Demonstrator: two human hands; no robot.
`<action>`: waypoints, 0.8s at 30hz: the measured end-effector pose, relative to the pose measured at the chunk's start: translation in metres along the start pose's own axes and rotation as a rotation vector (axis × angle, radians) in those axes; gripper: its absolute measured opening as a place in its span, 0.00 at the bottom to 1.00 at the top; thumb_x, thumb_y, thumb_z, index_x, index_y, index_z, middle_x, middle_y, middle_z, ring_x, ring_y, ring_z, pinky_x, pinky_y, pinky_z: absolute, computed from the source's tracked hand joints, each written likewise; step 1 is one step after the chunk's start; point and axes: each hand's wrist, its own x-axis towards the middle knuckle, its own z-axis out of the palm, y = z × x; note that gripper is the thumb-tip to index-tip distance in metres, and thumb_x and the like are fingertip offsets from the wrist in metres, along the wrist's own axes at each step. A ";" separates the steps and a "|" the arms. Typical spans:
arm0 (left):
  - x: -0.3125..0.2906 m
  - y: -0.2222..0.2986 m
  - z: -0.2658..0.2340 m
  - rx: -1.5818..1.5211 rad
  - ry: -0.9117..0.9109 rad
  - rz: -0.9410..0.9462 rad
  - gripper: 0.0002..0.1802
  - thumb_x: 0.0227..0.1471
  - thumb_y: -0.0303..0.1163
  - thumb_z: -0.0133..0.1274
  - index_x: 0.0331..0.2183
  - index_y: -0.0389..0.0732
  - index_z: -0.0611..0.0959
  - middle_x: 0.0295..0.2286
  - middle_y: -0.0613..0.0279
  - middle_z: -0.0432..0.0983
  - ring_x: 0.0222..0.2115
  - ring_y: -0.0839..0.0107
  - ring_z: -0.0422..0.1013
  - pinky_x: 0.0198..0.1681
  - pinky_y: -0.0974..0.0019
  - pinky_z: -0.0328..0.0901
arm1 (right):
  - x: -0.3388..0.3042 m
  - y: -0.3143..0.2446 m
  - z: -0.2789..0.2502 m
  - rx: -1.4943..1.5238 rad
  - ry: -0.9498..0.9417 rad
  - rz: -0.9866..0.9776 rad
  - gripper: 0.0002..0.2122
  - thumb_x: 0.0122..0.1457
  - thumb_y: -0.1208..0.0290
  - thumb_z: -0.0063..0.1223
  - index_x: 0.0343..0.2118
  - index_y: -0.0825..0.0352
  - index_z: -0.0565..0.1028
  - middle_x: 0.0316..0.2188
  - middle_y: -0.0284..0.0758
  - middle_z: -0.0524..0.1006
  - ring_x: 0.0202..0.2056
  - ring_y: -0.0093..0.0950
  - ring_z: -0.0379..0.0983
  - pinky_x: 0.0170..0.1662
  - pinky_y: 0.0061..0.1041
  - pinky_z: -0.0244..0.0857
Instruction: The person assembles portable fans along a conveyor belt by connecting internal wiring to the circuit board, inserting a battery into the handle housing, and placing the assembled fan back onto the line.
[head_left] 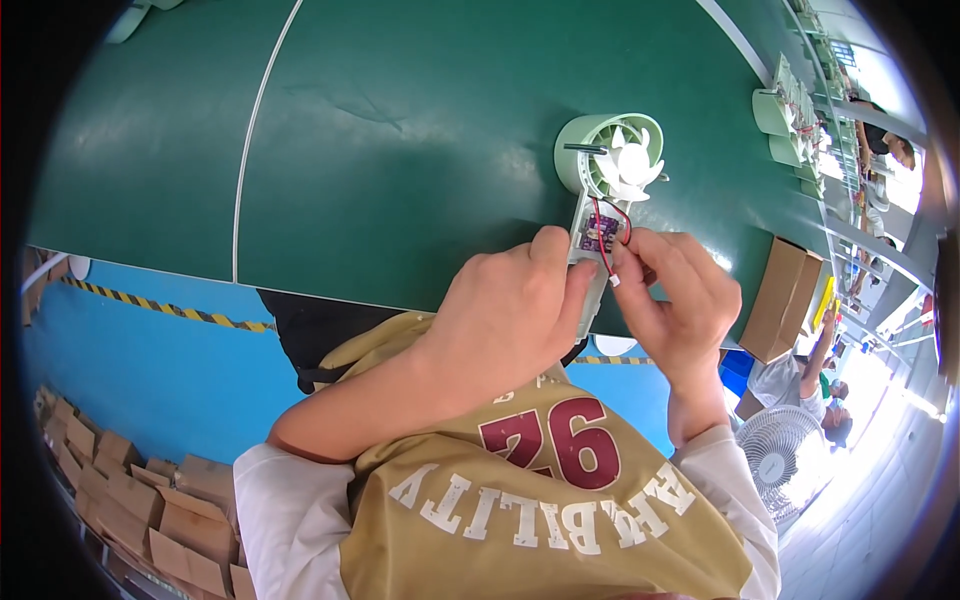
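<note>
A pale green handheld fan lies on the green worktable, its white blades facing up. The handle is opened, and a purple circuit board shows inside it. Red and black wires run from the fan head over the board, and a small white connector hangs at a wire end. My left hand grips the handle from its left side. At the board's right edge, thumb and fingertips of my right hand pinch the wires; the exact grip point is partly hidden.
Several more green fan parts stand along the table's right edge. Beyond it are an open cardboard box, a large fan and people at work. Stacked cartons fill the lower left, past a yellow-black floor stripe.
</note>
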 end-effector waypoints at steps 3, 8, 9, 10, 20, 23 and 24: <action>0.000 -0.001 -0.003 0.030 0.006 0.032 0.12 0.55 0.29 0.57 0.26 0.34 0.72 0.14 0.53 0.72 0.13 0.56 0.72 0.16 0.59 0.65 | 0.003 0.006 -0.002 0.217 -0.101 0.207 0.05 0.50 0.84 0.62 0.31 0.73 0.80 0.24 0.35 0.78 0.23 0.20 0.73 0.28 0.18 0.67; 0.002 0.000 -0.005 0.044 0.010 0.090 0.14 0.56 0.30 0.55 0.24 0.35 0.70 0.14 0.52 0.71 0.14 0.55 0.74 0.16 0.59 0.67 | 0.008 0.011 -0.006 0.326 -0.144 0.266 0.04 0.51 0.83 0.61 0.31 0.73 0.80 0.22 0.34 0.77 0.22 0.20 0.72 0.25 0.18 0.66; 0.002 -0.001 -0.005 0.048 0.005 0.087 0.14 0.56 0.30 0.55 0.24 0.35 0.70 0.14 0.53 0.71 0.15 0.55 0.74 0.16 0.60 0.68 | 0.010 0.011 -0.006 0.326 -0.147 0.264 0.04 0.51 0.83 0.61 0.31 0.73 0.80 0.22 0.34 0.77 0.22 0.20 0.72 0.25 0.18 0.66; 0.003 -0.001 -0.005 0.051 -0.002 0.085 0.14 0.56 0.30 0.55 0.24 0.35 0.70 0.14 0.54 0.70 0.15 0.56 0.74 0.16 0.60 0.68 | 0.012 0.011 -0.008 0.329 -0.174 0.290 0.04 0.51 0.82 0.60 0.31 0.73 0.80 0.22 0.34 0.76 0.22 0.20 0.72 0.26 0.19 0.66; 0.002 -0.002 -0.003 0.023 0.047 0.077 0.11 0.54 0.27 0.58 0.27 0.33 0.73 0.14 0.54 0.71 0.13 0.57 0.70 0.16 0.59 0.63 | 0.018 0.008 -0.015 0.316 -0.261 0.289 0.03 0.52 0.82 0.59 0.30 0.74 0.79 0.22 0.32 0.75 0.23 0.18 0.69 0.28 0.18 0.63; 0.000 -0.003 -0.001 0.033 0.049 0.084 0.11 0.54 0.27 0.58 0.27 0.33 0.73 0.14 0.53 0.71 0.13 0.57 0.70 0.17 0.58 0.62 | 0.008 0.002 -0.005 0.145 -0.147 0.126 0.03 0.52 0.83 0.60 0.30 0.73 0.79 0.23 0.34 0.77 0.22 0.20 0.72 0.26 0.19 0.65; -0.002 -0.004 0.000 0.031 0.045 0.061 0.11 0.54 0.27 0.58 0.27 0.33 0.73 0.14 0.53 0.71 0.13 0.57 0.70 0.17 0.58 0.62 | 0.003 0.003 -0.002 0.108 -0.131 0.056 0.05 0.51 0.85 0.61 0.31 0.73 0.79 0.24 0.36 0.77 0.21 0.22 0.74 0.24 0.19 0.66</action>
